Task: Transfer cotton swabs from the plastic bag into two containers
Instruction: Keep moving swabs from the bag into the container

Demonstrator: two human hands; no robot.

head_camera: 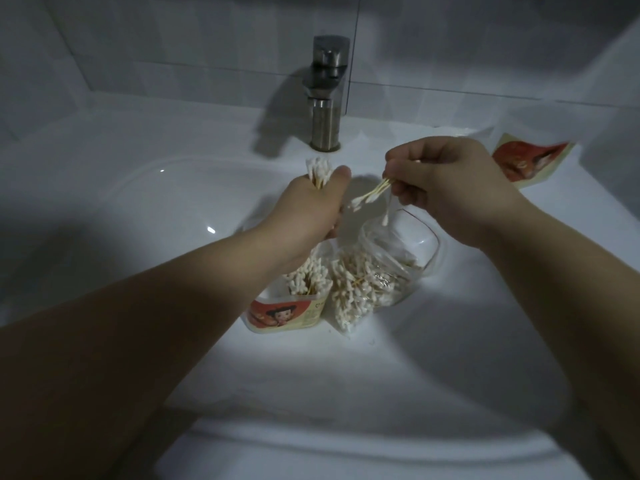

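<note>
My left hand grips an upright bundle of cotton swabs above the sink. My right hand pinches a few cotton swabs by one end; one of them dangles down over the clear plastic bag. The bag lies open on the sink rim, with many swabs heaped at its near end. Just left of it stands a small container with a red cartoon label, partly filled with upright swabs and partly hidden by my left wrist. A second container does not show clearly.
A metal faucet stands behind the hands. The white sink basin dips to the left. A red and cream printed lid or label lies on the counter at the right. Tiled wall runs behind.
</note>
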